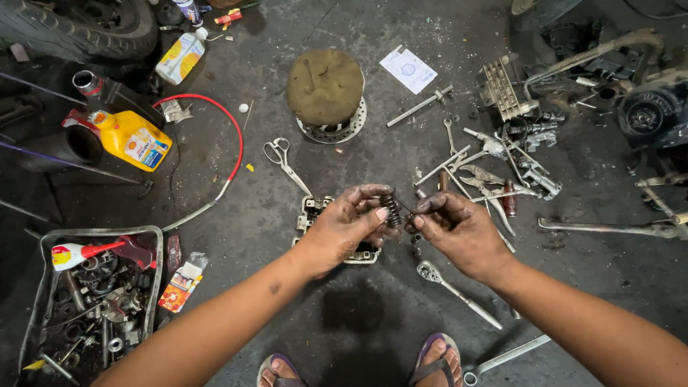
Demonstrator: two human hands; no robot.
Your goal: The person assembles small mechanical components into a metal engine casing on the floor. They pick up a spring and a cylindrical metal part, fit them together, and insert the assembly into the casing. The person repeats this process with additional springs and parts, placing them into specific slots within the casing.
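Both hands meet just above the metal engine casting (315, 215) lying on the dark, oil-stained concrete floor (373, 315). The left hand (342, 226) pinches a small coil spring (391, 210) between thumb and fingertips, closed on it; the right hand (459, 228) grips the spring's other end, fingers curled tight, with what may be a thin stem in them, too small to tell. The spring hangs in the air directly over the casting's right edge.

As I judge it, the work goes best with the spring kept straight and the greasy fingers pressing evenly, since a tightly wound steel coil can slip and jump.

Right of the casting lie a chrome ratchet (451, 290), slim wrenches and pliers (487, 183), all smooth, dull metal. Above the casting sit steel scissors (285, 161) and a round, felt-like brown pad on a perforated disc (326, 89). Far left of it stand a glossy yellow oil jug (132, 138) and a battered tray (43, 240) of greasy parts.
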